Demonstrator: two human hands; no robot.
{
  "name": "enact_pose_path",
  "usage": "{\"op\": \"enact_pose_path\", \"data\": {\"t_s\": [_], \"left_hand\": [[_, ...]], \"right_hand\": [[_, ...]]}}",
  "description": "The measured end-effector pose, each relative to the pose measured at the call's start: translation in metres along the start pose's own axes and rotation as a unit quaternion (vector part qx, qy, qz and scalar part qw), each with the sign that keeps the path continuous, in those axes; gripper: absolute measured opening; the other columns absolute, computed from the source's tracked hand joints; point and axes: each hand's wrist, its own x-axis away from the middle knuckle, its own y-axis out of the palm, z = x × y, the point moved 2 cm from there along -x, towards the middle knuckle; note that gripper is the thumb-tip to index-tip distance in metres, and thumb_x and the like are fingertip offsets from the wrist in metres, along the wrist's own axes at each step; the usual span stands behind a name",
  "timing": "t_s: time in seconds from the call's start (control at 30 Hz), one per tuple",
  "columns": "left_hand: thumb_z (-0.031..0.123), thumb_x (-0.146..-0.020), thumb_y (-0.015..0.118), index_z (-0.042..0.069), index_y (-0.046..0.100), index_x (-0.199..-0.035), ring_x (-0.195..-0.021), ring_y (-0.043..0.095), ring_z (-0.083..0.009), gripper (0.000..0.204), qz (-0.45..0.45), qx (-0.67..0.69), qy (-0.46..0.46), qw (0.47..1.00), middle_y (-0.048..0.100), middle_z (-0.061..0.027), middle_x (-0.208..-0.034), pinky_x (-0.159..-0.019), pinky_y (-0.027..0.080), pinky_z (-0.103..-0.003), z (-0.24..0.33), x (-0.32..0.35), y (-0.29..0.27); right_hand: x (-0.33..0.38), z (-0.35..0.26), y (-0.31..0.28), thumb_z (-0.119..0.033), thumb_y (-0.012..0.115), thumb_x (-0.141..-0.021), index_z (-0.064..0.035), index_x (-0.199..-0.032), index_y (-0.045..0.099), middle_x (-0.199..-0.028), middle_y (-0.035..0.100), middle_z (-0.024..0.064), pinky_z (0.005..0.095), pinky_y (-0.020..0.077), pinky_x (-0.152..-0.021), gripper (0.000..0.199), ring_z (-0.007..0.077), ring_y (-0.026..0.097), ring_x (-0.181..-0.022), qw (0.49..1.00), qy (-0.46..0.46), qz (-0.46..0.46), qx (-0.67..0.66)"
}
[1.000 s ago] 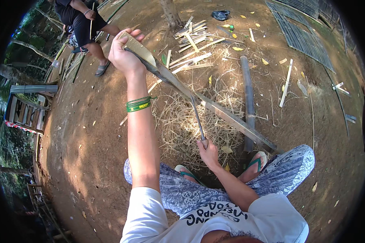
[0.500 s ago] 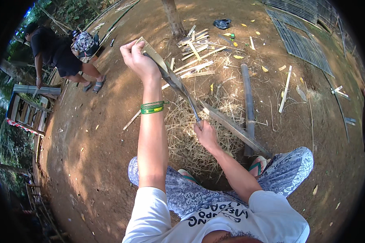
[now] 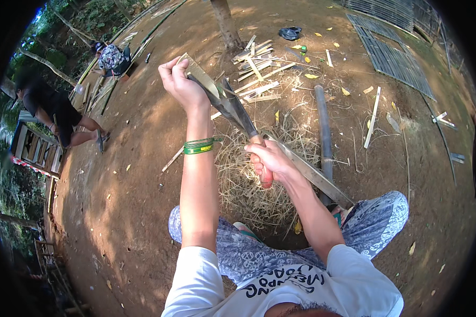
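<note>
My left hand [image 3: 185,84] is raised and closed around the upper end of a long split bamboo strip [image 3: 317,177], which slants down to the ground by my right foot. In my closed right hand [image 3: 272,158] is the reddish-brown handle of a large knife [image 3: 241,116]. Its dark, broad blade points up and left, lying against or right beside the strip, just below my left hand. Whether the edge bites into the bamboo I cannot tell. Under the strip, between my feet, lies a heap of thin bamboo shavings [image 3: 240,182].
A bamboo pole [image 3: 322,121] lies right of the shavings. Ahead are a pile of split pieces [image 3: 256,66], a tree trunk [image 3: 226,24] and a black plastic bag [image 3: 290,33]. Slatted bamboo panels [image 3: 391,55] lie far right. At left, one person [image 3: 53,111] stands bent; another [image 3: 112,58] crouches.
My right hand has drawn the knife up and left along the strip and turned it, so its broad blade and handle show. The dark-clothed person has moved left, uncovering the crouching one.
</note>
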Motion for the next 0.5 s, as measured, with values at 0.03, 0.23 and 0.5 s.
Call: {"op": "enact_pose_path", "data": {"t_s": [0.03, 0.23, 0.5], "left_hand": [[0.009, -0.088, 0.059, 0.001, 0.055, -0.091, -0.088, 0.05, -0.0168, 0.009, -0.008, 0.015, -0.009, 1.0, 0.056, -0.006, -0.09, -0.087, 0.041, -0.033, 0.0, -0.001, 0.001], [0.009, -0.09, 0.057, 0.001, 0.055, -0.091, -0.09, 0.049, -0.0168, 0.009, 0.008, -0.022, 0.006, 1.0, 0.055, -0.0062, -0.091, -0.089, 0.04, -0.033, 0.004, 0.003, 0.006], [0.013, -0.093, 0.057, 0.002, 0.055, -0.09, -0.09, 0.048, -0.0161, 0.012, 0.003, -0.019, -0.005, 1.0, 0.053, -0.0049, -0.091, -0.089, 0.039, -0.032, 0.009, 0.012, 0.017]], "right_hand": [[0.006, -0.01, 0.002, -0.022, 0.062, -0.096, -0.0112, -0.081, 0.049, -0.066, 0.053, 0.0005, 0.0337, 0.0454, -0.051, 0.022, 0.0091, 0.052, -0.053, 0.999, 0.008, -0.01, -0.046], [0.016, -0.025, 0.015, -0.026, 0.061, -0.091, -0.0018, -0.082, 0.055, -0.067, 0.057, 0.015, 0.0445, 0.0487, -0.064, 0.027, 0.0302, 0.061, -0.064, 0.864, -0.152, 0.167, 0.451], [0.016, -0.026, 0.01, -0.03, 0.066, -0.09, -0.0007, -0.082, 0.055, -0.068, 0.059, 0.0185, 0.0459, 0.0479, -0.067, 0.032, 0.0351, 0.063, -0.069, 0.861, -0.205, 0.222, 0.409]]}}
